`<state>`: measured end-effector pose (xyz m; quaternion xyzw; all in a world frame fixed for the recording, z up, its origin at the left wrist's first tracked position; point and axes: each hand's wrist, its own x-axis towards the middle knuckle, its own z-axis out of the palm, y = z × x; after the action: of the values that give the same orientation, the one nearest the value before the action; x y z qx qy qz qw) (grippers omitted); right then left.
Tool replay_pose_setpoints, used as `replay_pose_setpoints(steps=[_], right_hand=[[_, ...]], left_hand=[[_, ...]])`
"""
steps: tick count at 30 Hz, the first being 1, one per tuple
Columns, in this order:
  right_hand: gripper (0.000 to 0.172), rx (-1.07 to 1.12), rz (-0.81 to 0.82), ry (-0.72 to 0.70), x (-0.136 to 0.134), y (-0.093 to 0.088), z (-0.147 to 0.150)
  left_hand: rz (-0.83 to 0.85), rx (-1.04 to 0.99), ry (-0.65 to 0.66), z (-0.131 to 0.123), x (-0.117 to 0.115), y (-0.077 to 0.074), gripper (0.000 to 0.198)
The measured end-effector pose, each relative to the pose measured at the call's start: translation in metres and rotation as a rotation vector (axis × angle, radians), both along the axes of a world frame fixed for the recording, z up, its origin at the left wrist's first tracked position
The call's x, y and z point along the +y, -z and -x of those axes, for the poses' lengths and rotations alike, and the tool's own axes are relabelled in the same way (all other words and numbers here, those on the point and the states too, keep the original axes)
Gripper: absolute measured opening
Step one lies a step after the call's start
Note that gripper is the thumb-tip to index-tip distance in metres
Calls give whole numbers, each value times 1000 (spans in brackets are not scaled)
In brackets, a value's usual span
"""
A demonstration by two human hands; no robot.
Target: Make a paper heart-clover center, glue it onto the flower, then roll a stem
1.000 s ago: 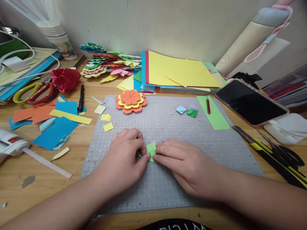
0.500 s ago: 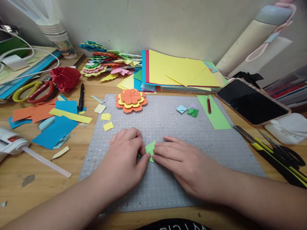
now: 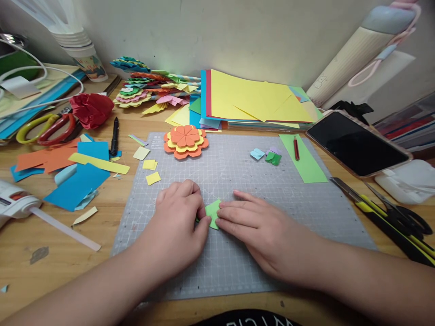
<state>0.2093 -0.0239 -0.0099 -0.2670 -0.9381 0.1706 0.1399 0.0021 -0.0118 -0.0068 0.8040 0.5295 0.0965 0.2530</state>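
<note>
A small piece of light green folded paper (image 3: 213, 213) lies on the grey cutting mat (image 3: 238, 176), between my two hands. My left hand (image 3: 180, 222) is closed on its left side, thumb and curled fingers pinching the edge and covering part of it. From the right, my right hand (image 3: 265, 231) reaches in with fingers stretched out, its fingertips pressing on the paper's right edge. Beyond them sits a layered orange and yellow paper flower (image 3: 186, 141). Small folded pieces in blue (image 3: 257, 154) and dark green (image 3: 273, 158) lie at the mat's upper right.
Yellow paper squares (image 3: 152, 178) lie left of my left hand. A glue gun (image 3: 16, 201), paper scraps (image 3: 78, 185) and red-handled scissors (image 3: 59, 129) occupy the left side. At right are a phone (image 3: 358, 142), a utility knife (image 3: 360, 199), black scissors (image 3: 406, 217) and a green strip (image 3: 307, 165).
Almost nothing differs. Both hands stay in place on the green paper, and the whole view has shifted very slightly.
</note>
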Motion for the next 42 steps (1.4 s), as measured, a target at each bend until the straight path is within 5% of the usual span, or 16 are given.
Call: replay_pose_setpoints(steps=[31,42], right_hand=[[45,-87,2,-34,1,-2,-1],[29,14,-50,54,-5,-5,6]], left_hand=[[-13,-6,-17,2,4,3,14],[6,-47,-26,3,9,3,16]])
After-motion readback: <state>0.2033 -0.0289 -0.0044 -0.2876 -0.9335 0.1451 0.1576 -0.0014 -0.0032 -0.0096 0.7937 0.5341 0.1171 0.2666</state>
